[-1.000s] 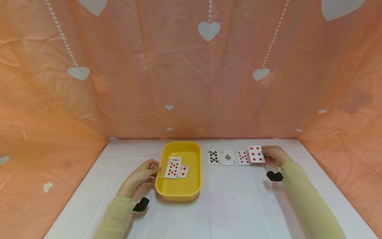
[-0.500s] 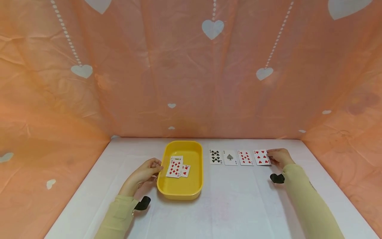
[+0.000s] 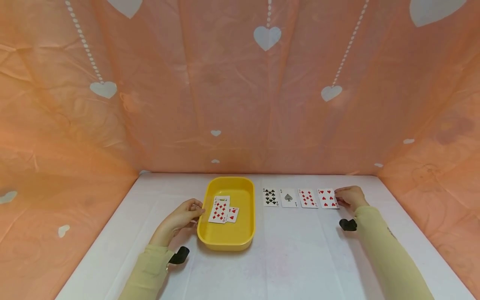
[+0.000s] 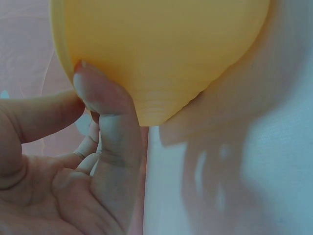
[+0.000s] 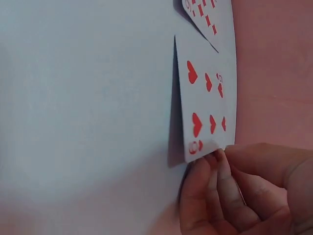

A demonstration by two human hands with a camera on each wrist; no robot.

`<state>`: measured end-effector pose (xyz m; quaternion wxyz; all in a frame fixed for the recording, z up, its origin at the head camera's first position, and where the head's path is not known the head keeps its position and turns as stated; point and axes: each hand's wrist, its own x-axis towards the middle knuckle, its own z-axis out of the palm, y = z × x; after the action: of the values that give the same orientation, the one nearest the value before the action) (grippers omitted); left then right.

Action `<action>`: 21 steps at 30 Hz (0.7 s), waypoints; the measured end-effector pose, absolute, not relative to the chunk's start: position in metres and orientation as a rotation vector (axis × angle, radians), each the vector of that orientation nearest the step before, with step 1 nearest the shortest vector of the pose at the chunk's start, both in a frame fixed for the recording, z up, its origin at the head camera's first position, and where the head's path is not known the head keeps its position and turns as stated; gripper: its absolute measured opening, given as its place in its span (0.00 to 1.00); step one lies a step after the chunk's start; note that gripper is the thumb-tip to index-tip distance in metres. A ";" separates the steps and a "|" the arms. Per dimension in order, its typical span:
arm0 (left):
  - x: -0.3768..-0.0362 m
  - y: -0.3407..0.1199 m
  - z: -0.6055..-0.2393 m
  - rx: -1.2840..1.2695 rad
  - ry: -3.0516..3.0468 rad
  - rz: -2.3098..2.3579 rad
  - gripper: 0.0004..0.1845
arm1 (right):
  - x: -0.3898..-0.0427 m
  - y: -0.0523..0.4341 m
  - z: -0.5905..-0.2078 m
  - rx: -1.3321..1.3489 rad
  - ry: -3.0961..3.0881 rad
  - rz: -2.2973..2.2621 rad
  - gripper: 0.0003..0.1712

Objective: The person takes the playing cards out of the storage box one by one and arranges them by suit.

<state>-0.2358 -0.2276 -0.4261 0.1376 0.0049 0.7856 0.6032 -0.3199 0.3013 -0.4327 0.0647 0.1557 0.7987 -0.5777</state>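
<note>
A yellow tray (image 3: 210, 239) sits on the white table and holds a diamonds card (image 3: 219, 209) and a small hearts card (image 3: 232, 214). My left hand (image 3: 188, 212) grips the tray's left rim; in the left wrist view the thumb (image 4: 105, 105) presses the yellow tray (image 4: 161, 49) wall. To the right lies a row: clubs card (image 3: 271, 197), ace of spades (image 3: 288, 198), diamonds card (image 3: 308, 198) and hearts card (image 3: 327, 198). My right hand (image 3: 346, 196) pinches the hearts card (image 5: 208, 105) by its near corner, with the card's left edge slightly raised off the table.
Orange sheets printed with white hearts (image 3: 266, 37) wall in the table at the back and on both sides. Black wrist mounts (image 3: 348, 225) hang under my sleeves. Bare white tabletop (image 3: 292, 258) stretches in front of the tray and the cards.
The right hand has brought the hearts card down from above the row to the table at the row's right end. The left hand has stayed on the tray.
</note>
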 end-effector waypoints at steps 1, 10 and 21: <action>-0.235 -0.228 -0.426 0.020 2.267 1.750 0.11 | -0.319 0.301 -0.432 0.461 2.416 -1.731 0.21; -0.235 -0.228 -0.425 -0.014 2.281 1.743 0.10 | -0.317 0.301 -0.416 0.275 2.522 -1.632 0.26; -0.236 -0.228 -0.424 -0.009 2.278 1.733 0.11 | -0.314 0.245 -0.357 -0.223 2.252 -1.841 0.29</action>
<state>-0.2356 -0.2275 -0.4243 0.1392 -0.0030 0.7880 0.5997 -0.3137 0.2448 -0.3574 0.1121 -0.0758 0.7671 -0.6270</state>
